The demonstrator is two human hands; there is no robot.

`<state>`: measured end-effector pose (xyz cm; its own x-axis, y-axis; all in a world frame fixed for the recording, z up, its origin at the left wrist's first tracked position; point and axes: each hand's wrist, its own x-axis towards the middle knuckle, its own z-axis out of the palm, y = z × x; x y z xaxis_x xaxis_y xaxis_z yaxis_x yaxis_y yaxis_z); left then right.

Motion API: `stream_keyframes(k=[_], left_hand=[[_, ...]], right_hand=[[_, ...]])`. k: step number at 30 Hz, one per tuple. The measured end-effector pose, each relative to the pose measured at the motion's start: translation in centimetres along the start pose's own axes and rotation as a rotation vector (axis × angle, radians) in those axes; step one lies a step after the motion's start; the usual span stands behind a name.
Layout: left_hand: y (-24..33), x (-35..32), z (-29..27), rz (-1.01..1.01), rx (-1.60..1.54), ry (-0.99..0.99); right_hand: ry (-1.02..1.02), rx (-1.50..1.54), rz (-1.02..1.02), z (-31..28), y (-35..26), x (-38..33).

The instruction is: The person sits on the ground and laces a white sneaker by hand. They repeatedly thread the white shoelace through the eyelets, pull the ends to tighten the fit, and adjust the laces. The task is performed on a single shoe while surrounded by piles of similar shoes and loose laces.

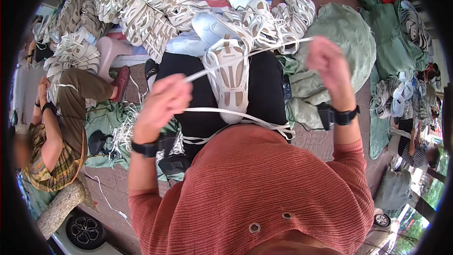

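Both hands are gripping a white lace (pixel 245 55) & pulling it taut: left hand (pixel 165 101) closed on one end, right hand (pixel 325 61) fisted on the other. It's stretching across a white shoe (pixel 230 82) lying on the lap, w/ a shoe pile (pixel 155 9) just beyond.

A white and beige sneaker (pixel 230 79) lies sole-up at frame centre, its white lace (pixel 250 55) stretched taut diagonally above.
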<state>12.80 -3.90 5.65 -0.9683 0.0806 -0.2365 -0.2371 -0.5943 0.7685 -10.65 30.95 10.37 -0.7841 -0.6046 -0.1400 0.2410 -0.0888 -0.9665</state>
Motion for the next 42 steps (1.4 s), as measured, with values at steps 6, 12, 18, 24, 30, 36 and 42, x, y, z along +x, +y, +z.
stream_keyframes(k=[6, 12, 18, 24, 30, 36, 42], left_hand=[[5.4, -7.5, -7.5, 0.239, 0.038, 0.149], [7.1, -11.0, -10.8, 0.052, 0.406, 0.306], [10.8, -10.7, -11.8, 0.039, 0.443, 0.088], [17.8, -13.2, -10.1, 0.847, 0.222, 0.477], [12.5, -8.3, -7.3, 0.040, 1.011, 0.430], [1.8, 4.6, 2.2, 0.191, 1.149, -0.005], [-2.8, 12.3, 6.8, 0.517, 1.192, -0.013]], right_hand=[[0.368, 0.720, -0.152, -20.1, -1.5, -0.5], [0.954, 0.707, -0.247, -36.1, 1.6, -5.3], [1.122, 0.707, -0.400, -39.5, -0.4, -6.9], [1.037, 0.540, -0.663, -39.5, -8.0, -8.3], [1.154, 0.253, -0.379, -46.7, -4.5, -12.1], [0.577, -0.895, -0.145, -25.0, 3.2, 0.9], [-0.271, -0.003, 0.250, 5.1, 9.0, 1.8]])
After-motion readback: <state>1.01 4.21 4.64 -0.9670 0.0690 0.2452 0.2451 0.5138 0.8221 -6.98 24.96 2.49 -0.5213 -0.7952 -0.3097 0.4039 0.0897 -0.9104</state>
